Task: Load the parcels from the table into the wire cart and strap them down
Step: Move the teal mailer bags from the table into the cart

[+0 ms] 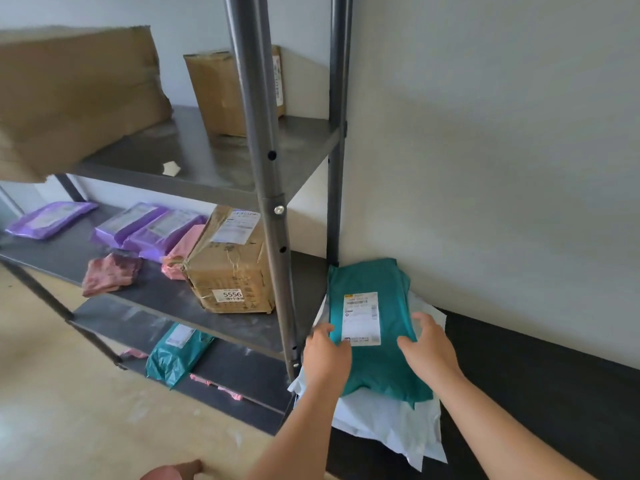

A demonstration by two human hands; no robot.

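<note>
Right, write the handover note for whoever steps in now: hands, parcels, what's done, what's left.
Left hand: open, fingertips at the left edge of the teal parcel.
Right hand: open, fingers spread at its right edge; no grip yet.
Parcels: the teal parcel lies on top of the white parcels on the black table, beside the shelf rack.
Done: nothing shows as loaded; the wire cart and strap are out of view.
Left: lift the teal parcel, then the white ones, load the cart, strap down.
</note>
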